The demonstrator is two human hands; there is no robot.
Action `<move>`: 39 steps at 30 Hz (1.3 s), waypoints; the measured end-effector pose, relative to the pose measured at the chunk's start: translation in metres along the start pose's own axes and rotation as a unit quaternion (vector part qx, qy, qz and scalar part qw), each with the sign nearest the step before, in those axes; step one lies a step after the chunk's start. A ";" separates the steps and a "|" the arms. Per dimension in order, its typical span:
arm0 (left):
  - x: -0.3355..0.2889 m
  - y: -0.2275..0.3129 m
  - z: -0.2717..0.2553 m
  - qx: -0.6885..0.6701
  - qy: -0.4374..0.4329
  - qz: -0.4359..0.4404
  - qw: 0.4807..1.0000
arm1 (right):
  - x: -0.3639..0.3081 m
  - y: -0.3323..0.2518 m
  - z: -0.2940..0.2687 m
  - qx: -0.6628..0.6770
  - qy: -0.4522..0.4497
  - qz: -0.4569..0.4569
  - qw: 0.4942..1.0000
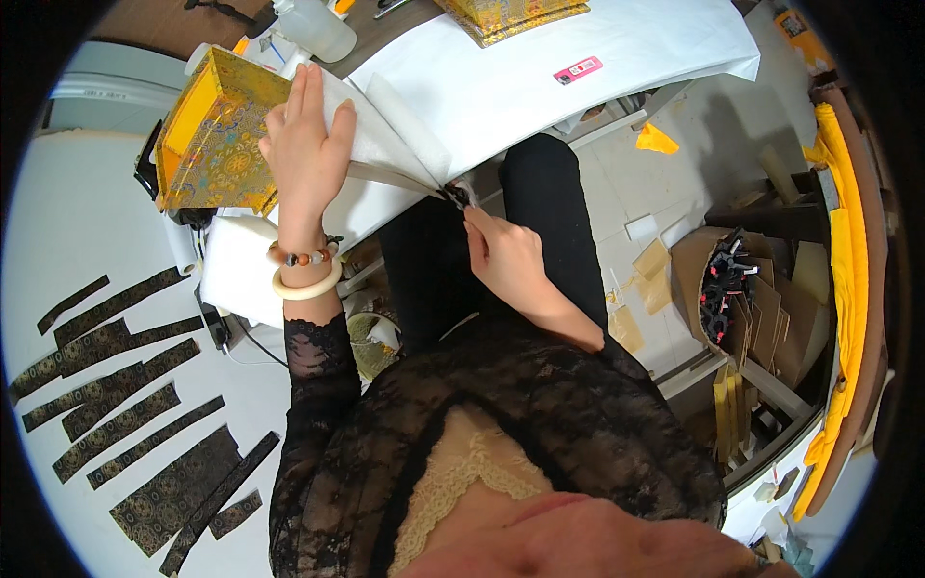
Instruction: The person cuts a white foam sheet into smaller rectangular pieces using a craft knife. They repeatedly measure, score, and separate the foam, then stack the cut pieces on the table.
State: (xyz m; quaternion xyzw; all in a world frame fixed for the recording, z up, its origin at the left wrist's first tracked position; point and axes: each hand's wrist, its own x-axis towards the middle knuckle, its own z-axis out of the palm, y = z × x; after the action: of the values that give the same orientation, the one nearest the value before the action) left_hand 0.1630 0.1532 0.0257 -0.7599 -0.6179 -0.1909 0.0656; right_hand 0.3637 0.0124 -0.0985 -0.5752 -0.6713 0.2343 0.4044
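Observation:
My left hand (pixel 310 144) lies with its fingers stretched out and thumb apart on a soft white padding sheet (pixel 371 135) near the table's edge. A fold of the sheet rises beside the thumb. My right hand (pixel 506 255) is closed round the dark handles of what look like scissors (pixel 390 176); their long grey blades point left along the sheet toward my left wrist. My fingers partly hide the handles. Just left of my left hand stands a yellow-gold brocade box (pixel 226 159) with an open side.
Another gold brocade box (pixel 515 19) and a pink label (pixel 578 70) are on the white-covered table (pixel 655 43). A clear bottle (pixel 318 34) stands at the back. Dark patterned strips (pixel 125 390) lie at left. A carton of black clips (pixel 723 289) stands at right.

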 end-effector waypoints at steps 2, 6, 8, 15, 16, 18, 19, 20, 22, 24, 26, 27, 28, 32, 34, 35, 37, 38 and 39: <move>0.002 0.004 -0.003 -0.003 -0.004 0.002 1.000 | 0.003 -0.002 -0.001 -0.014 -0.008 -0.007 1.000; 0.000 0.002 0.000 -0.007 -0.006 -0.008 1.000 | 0.010 -0.003 0.002 -0.010 -0.005 -0.011 1.000; 0.005 0.003 -0.001 -0.001 -0.007 -0.016 1.000 | 0.003 0.000 0.001 -0.002 0.011 -0.012 1.000; 0.001 0.000 -0.001 -0.001 0.000 -0.004 1.000 | 0.010 -0.002 0.007 -0.024 0.000 -0.019 1.000; 0.001 0.002 -0.001 -0.002 0.001 -0.004 1.000 | 0.003 -0.002 0.000 -0.027 -0.005 -0.007 1.000; 0.005 0.004 -0.002 -0.003 0.003 -0.006 1.000 | -0.001 -0.005 -0.001 -0.020 -0.009 0.009 1.000; 0.003 0.005 -0.003 -0.002 -0.001 -0.010 1.000 | 0.003 -0.005 0.001 -0.022 -0.007 -0.002 1.000; 0.002 0.006 -0.003 -0.001 -0.005 -0.013 1.000 | 0.013 -0.004 0.004 -0.023 -0.005 -0.012 1.000; 0.002 0.003 -0.003 -0.004 -0.005 -0.016 1.000 | 0.017 -0.004 0.004 -0.025 0.004 -0.027 0.999; 0.003 0.002 -0.003 -0.003 -0.005 -0.018 1.000 | -0.001 -0.005 -0.002 -0.015 0.007 -0.006 1.000; 0.002 0.007 -0.003 0.000 -0.010 -0.017 1.000 | -0.006 -0.007 -0.006 -0.014 0.003 0.010 1.000; 0.002 0.007 -0.003 -0.004 -0.009 -0.016 1.000 | -0.001 -0.005 -0.004 -0.020 0.000 0.001 1.000; 0.003 0.005 -0.004 -0.008 -0.008 -0.018 1.000 | 0.009 -0.004 -0.001 -0.025 -0.005 -0.009 1.000; 0.002 0.003 -0.003 0.006 -0.010 -0.022 1.000 | -0.005 -0.003 -0.005 -0.023 -0.001 -0.009 1.000; 0.003 0.005 -0.005 0.004 -0.011 -0.024 1.000 | -0.010 -0.005 -0.007 -0.014 -0.007 0.010 1.000; 0.003 0.006 -0.004 0.002 -0.015 -0.024 1.000 | -0.004 -0.006 -0.005 -0.019 -0.005 0.002 1.000; 0.004 0.003 -0.003 -0.005 -0.010 -0.022 1.000 | 0.014 -0.006 -0.001 -0.027 -0.001 -0.014 1.000; 0.004 0.001 -0.003 -0.008 -0.007 -0.023 1.000 | 0.014 -0.005 0.001 -0.021 0.007 -0.018 1.000; 0.004 0.002 -0.003 -0.007 -0.010 -0.023 1.000 | 0.008 -0.005 -0.002 -0.019 0.008 -0.018 1.000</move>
State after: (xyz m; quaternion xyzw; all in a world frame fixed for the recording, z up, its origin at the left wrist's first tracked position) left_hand 0.1649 0.1548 0.0305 -0.7480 -0.6342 -0.1895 0.0499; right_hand 0.3627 0.0188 -0.0914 -0.5723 -0.6828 0.2099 0.4027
